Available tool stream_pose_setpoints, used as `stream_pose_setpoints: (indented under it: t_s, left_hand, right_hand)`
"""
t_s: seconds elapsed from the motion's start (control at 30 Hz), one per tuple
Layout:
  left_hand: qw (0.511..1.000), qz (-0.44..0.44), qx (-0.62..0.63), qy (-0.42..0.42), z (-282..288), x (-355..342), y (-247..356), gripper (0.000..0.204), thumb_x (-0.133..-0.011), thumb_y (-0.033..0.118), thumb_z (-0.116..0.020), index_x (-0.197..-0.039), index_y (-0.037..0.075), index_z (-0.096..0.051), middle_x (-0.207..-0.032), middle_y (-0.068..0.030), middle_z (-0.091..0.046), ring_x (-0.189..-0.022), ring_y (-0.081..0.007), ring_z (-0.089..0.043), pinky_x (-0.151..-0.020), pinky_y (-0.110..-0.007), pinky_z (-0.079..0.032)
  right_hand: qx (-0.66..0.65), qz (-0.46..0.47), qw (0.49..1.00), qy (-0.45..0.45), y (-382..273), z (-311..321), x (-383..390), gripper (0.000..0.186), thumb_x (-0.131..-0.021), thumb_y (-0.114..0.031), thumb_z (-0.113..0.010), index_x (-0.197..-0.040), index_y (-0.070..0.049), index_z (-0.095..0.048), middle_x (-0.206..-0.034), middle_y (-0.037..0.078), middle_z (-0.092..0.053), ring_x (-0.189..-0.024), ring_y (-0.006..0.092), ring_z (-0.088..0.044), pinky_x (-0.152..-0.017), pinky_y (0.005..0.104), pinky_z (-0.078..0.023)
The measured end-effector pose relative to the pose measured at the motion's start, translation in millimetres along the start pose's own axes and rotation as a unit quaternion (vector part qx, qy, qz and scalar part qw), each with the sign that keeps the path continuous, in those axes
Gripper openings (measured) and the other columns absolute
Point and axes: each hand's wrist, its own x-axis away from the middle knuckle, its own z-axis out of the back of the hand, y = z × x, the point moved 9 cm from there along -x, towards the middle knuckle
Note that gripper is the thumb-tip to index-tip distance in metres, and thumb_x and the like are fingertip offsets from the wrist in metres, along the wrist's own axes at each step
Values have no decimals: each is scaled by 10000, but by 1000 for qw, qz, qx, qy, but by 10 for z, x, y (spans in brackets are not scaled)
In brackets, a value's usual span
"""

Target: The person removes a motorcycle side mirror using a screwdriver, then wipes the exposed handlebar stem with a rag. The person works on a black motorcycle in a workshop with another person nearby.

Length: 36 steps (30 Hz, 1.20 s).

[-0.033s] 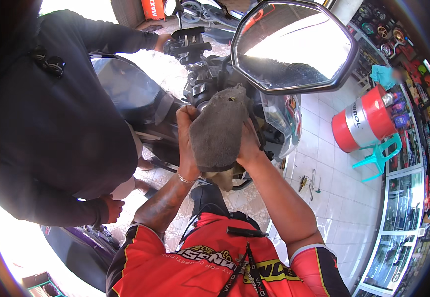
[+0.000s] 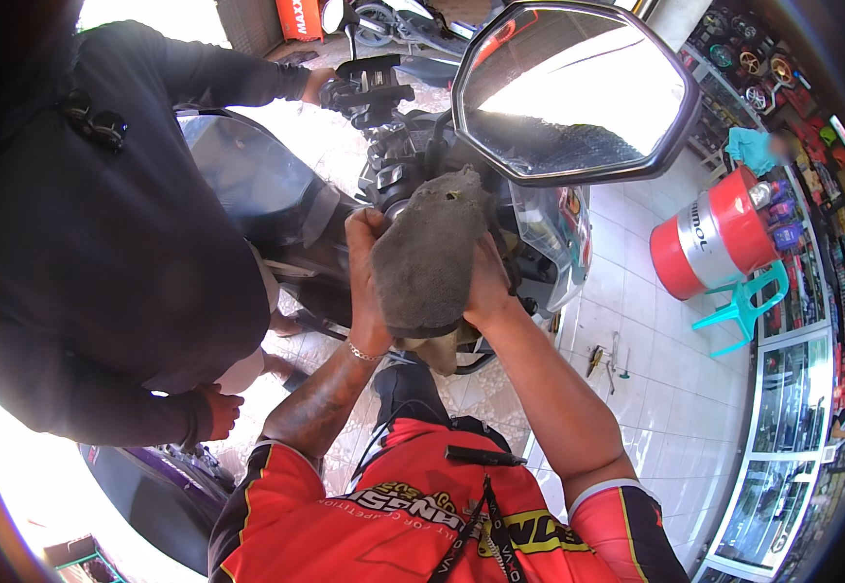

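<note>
My left hand [image 2: 366, 282] and right hand [image 2: 488, 287] each clench one side of a grey cloth [image 2: 429, 257], held flat between them over the motorcycle's handlebar area [image 2: 393, 165]. Just above the cloth sits a large rear-view mirror [image 2: 573, 87]. To my left, a person in a dark long-sleeved top [image 2: 102, 243] stands against the motorcycle, one hand on the far grip [image 2: 320, 85]. The floor [image 2: 655, 379] is pale square tile, with small tools [image 2: 605, 360] lying on it. Farther right stand a red-and-silver drum [image 2: 714, 243], a turquoise plastic chair [image 2: 753, 306] and glass display cabinets [image 2: 787, 389].
</note>
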Motion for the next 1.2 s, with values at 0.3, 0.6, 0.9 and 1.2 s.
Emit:
stream_pose_setpoints:
  t_s: [0.3,0.6,0.9,1.2]
  left_hand:
    - [997,20,68,12,34,-51,-104,372,-904,144,-636,-1191,80,-408,-1043,2,-382,-982,-84,-394,-871,-222,-358]
    - [997,36,61,20,16,-17,-233,374,-913,71,-581,-1247,30,-419,-1096,-41,-421,-1004,-128,-422,-920,-270,-377]
    - [988,95,118,-20,-89,-44,17,427,-936,-12,-541,-1321,39,-362,-1152,-69,-446,-994,-124,-503,-877,-310,-478]
    - [989,58,136,-25,-63,-38,9,439,-935,-50,-526,-1324,50,-350,-1162,-72,-439,-1017,-141,-494,-908,-315,-455]
  right_hand:
    - [39,-21,997,-62,-37,-80,57,473,-857,-122,-636,-1311,-21,-553,-1301,178,-598,-1257,410,-502,-1091,447,-399]
    - [-230,-297,926,34,58,-88,422,448,-902,-180,-632,-1314,-31,-536,-1268,187,-607,-1153,361,-597,-1008,452,-484]
    - [-749,-340,531,202,54,-342,614,434,-1030,-348,-535,-1388,-106,-502,-1320,77,-610,-1195,212,-622,-1033,393,-509]
    - [-635,-315,676,202,-23,-270,663,416,-1036,-329,-532,-1390,-112,-503,-1328,60,-606,-1210,211,-613,-1049,389,-497]
